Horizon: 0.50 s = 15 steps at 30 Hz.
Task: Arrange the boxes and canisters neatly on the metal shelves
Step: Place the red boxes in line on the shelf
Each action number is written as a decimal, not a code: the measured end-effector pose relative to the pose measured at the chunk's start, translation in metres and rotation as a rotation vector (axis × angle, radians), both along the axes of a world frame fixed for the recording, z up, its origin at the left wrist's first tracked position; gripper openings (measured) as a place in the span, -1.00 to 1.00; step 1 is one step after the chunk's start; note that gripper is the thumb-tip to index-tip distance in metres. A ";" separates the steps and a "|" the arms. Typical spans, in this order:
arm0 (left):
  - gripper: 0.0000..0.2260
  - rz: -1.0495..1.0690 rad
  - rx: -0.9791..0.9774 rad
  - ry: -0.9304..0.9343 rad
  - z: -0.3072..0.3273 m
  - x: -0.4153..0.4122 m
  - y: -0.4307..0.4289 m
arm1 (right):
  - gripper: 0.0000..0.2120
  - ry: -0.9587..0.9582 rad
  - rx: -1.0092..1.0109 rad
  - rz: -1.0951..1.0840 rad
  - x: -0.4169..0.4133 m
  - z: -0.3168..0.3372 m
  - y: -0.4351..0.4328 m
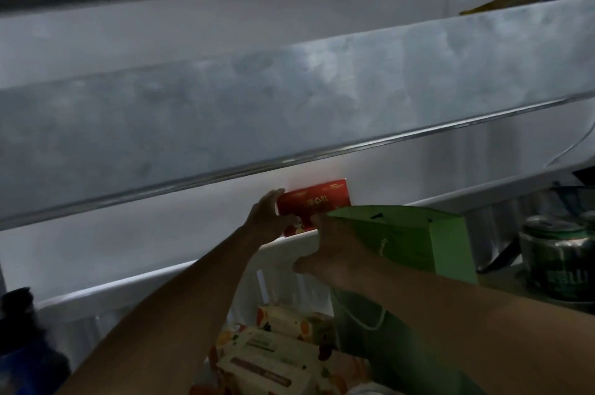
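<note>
A red box (317, 201) with gold print stands against the back wall on a metal shelf (145, 288). My left hand (269, 214) holds its left end, fingers curled over the top corner. My right hand (331, 253) reaches to the box's right lower end, its fingertips at the box and thumb spread below the shelf edge; whether it grips is unclear. A green paper bag (415, 240) with cord handles stands on the same shelf just right of the box, touching my right hand.
Green metal canisters (560, 262) stand at the right of the shelf. Cream packets with fruit print (273, 359) lie on a lower level below my arms. A wide metal shelf (289, 105) hangs above. A dark bottle (22, 346) sits lower left.
</note>
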State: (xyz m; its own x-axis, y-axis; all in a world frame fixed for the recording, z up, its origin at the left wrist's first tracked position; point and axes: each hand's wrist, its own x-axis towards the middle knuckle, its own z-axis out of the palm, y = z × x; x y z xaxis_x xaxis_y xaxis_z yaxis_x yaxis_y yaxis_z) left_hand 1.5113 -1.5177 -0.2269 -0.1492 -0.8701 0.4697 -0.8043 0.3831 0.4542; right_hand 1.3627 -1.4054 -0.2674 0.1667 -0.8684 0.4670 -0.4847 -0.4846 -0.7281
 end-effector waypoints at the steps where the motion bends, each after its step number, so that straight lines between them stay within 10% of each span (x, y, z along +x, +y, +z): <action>1: -0.30 -0.004 0.013 -0.032 0.000 -0.001 -0.006 | -0.48 -0.009 0.008 0.011 -0.001 -0.001 -0.001; 15: -0.31 0.115 -0.121 -0.399 -0.002 -0.008 -0.046 | -0.51 -0.169 0.078 0.127 -0.007 -0.002 0.000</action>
